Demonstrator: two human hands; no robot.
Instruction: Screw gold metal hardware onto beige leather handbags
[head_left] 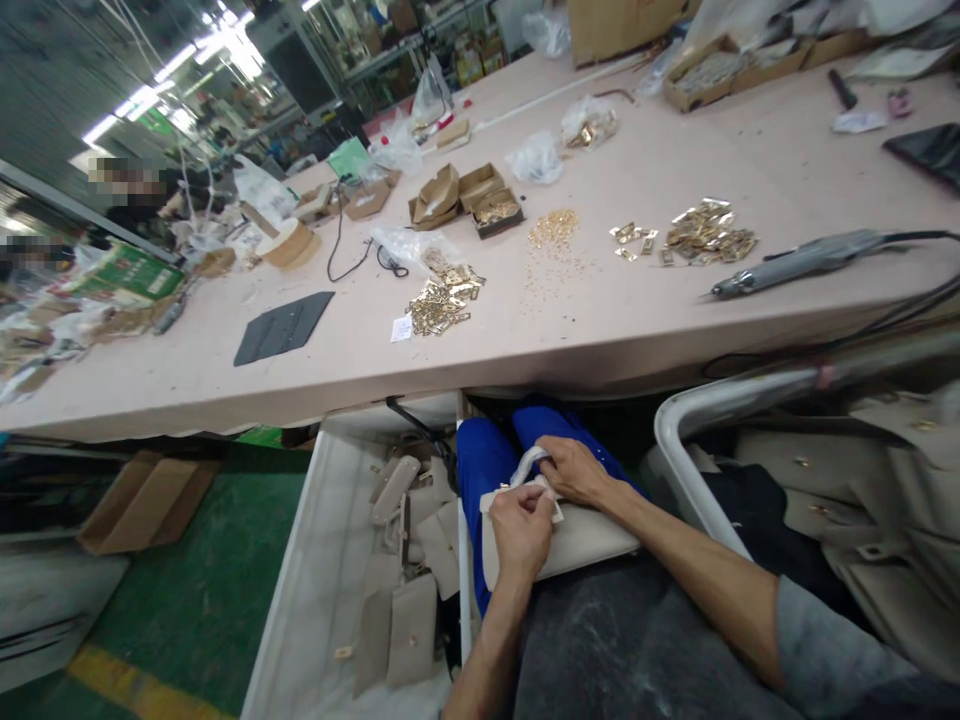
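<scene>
A beige leather bag piece (581,540) lies across my lap, over blue trousers, below the table edge. My left hand (521,525) is closed in a pinch at the piece's upper left edge, on something small I cannot make out. My right hand (574,470) curls round the piece's white rolled handle (525,465) at its top. Both forearms reach in from the bottom right.
A long pink table (300,370) carries heaps of gold metal fittings (442,300), (705,235), small gold screws (553,230), an electric screwdriver (802,260), a dark flap (283,328) and small boxes (469,195). A white bin (300,590) left of my knees holds several beige pieces. Another person sits far left.
</scene>
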